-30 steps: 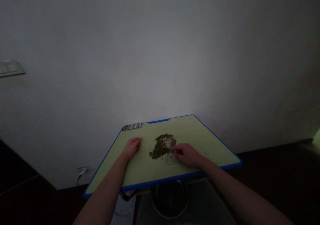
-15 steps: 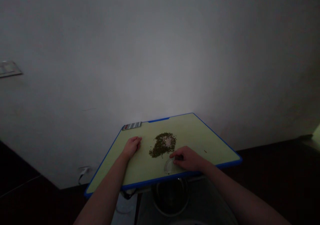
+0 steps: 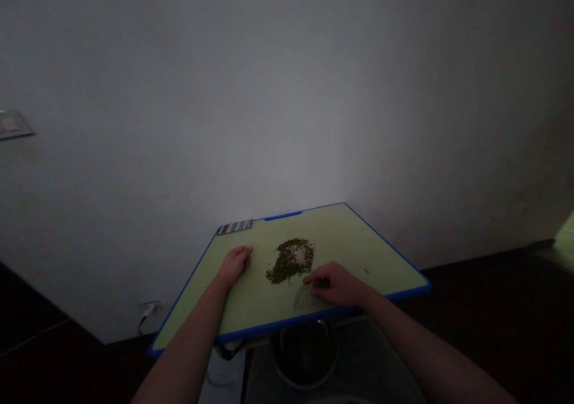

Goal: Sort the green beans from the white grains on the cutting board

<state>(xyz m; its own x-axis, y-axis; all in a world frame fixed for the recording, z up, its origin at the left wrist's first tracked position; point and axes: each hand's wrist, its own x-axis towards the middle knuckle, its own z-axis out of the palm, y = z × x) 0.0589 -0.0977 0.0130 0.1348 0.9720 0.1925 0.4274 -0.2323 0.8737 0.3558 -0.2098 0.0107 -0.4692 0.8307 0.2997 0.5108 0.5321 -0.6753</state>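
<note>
A loose pile of small greenish-brown beans or seeds (image 3: 284,266) lies mid-board, with a pale grainy patch (image 3: 301,254) at its right side. My left hand (image 3: 235,263) rests on the pale yellow-green board (image 3: 354,236) left of the pile, its fingers curled together; whatever they may hold is hidden. Just below the pile's right side, my right hand (image 3: 334,283) closes thumb and fingers at the rim of a clear, shallow round dish (image 3: 302,298). The dish is near the board's front edge, and the hand covers its right part.
A phone (image 3: 235,227) with a lit screen lies at the board's back left corner. Below the front edge sits a metal bowl (image 3: 305,356). A small brown bit (image 3: 366,271) lies to the right. Behind is a wall, with a plugged-in cable (image 3: 147,312) low on the left.
The view has shifted very slightly. Both hands stay in about the same places, and the pile looks the same.
</note>
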